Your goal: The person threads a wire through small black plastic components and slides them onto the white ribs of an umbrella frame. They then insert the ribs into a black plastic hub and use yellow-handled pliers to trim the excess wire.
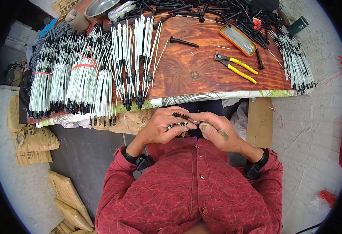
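Observation:
My left hand [160, 126] is closed around a small black piece with ridges or teeth [178, 124], held in front of my belly just below the table's front edge. A similar ridged part shows above it, between the fingers. My right hand [219, 132] grips a thin metal pick, its greenish handle [223, 135] sticking out below the fingers. The pick's shaft [194, 122] reaches left to the black piece. Whether its tip is inside that piece, I cannot tell.
On the brown wooden table [194, 74] lie yellow-handled pincers [239, 69], an orange-rimmed tin [238, 40] with thin wires, and a black rod [183, 41]. Bundled white-and-black sticks [77, 80] fill its left, more sticks [297, 66] its right. Black parts [217, 11] heap at the back.

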Available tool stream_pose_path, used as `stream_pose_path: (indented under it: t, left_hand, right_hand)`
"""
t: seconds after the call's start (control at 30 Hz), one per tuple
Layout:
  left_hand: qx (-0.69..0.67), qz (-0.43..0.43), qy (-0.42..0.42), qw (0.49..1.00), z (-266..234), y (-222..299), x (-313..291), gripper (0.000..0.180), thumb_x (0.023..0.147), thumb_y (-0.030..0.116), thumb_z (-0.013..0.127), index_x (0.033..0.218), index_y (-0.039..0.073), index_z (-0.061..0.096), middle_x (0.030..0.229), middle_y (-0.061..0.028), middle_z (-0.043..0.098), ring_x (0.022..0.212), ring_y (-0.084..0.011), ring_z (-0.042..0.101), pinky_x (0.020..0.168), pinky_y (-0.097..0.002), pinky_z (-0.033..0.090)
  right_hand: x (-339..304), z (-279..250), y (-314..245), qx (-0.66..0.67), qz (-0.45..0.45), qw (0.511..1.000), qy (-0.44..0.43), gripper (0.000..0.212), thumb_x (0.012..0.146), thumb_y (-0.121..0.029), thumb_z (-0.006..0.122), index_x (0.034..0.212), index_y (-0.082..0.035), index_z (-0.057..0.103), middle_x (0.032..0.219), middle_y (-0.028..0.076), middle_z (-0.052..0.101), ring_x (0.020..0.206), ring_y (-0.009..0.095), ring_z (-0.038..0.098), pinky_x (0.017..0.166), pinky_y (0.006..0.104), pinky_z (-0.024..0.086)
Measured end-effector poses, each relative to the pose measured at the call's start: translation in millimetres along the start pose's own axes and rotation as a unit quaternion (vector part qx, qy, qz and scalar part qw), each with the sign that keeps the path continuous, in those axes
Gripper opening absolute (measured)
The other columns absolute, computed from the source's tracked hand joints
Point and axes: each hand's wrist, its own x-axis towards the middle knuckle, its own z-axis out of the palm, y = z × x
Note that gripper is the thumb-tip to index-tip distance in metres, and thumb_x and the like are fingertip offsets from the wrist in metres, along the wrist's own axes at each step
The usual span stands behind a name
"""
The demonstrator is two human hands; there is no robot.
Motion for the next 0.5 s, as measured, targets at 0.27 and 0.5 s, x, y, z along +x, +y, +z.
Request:
stream_pose_path:
  t: [0.27,0.5]
  left_hand:
    - [0.031,-0.025,0.030,0.999,0,7,-2,0.022,0.081,0.010,0.072,0.100,0.006,0.080,0.100,-0.0129,0.074,0.091,-0.0303,0.069,0.083,-0.0400,0.055]
    - [0.041,-0.018,0.013,0.999,-3,8,-2,0.020,0.082,0.011,0.072,0.099,0.006,0.081,0.097,-0.0129,0.075,0.092,-0.0295,0.070,0.083,-0.0389,0.055]
  right_hand:
    - [8,4,-3,-0.155,-0.131,0.978,0.051,0.031,0.097,-0.001,0.053,0.127,0.002,0.059,0.099,0.015,0.074,0.078,0.029,0.073,0.068,0.0321,0.055]
    - [10,2,6,-0.248,-0.201,0.945,0.074,0.030,0.092,0.002,0.059,0.122,0.002,0.062,0.095,0.016,0.073,0.075,0.031,0.072,0.064,0.0347,0.056]
